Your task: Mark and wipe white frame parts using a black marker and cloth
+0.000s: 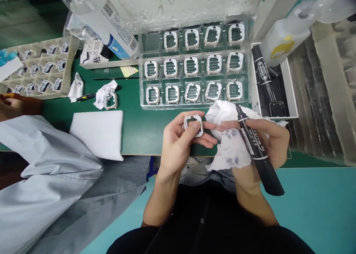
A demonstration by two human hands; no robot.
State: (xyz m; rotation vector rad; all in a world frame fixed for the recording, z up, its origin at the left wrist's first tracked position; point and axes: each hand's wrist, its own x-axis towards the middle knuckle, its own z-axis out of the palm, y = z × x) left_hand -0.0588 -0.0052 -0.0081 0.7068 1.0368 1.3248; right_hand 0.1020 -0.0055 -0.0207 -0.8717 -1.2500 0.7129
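Note:
My left hand (178, 142) is closed around a small white square frame part (193, 123), held just above the near edge of the green table. My right hand (264, 142) grips a black marker pen (256, 150) together with a white cloth (230, 142) stained with ink. The cloth touches the frame part's right side. Just beyond my hands lies a clear plastic tray (194, 104) holding several of the same white frame parts in rows.
A co-worker's grey sleeve (41, 180) lies at the left beside a white foam pad (97, 133). A loose frame part (110, 101), crumpled wipes and a pen lie behind it. A beige tray (66, 81) of parts stands far left. A white box (292, 83) with markers is at the right.

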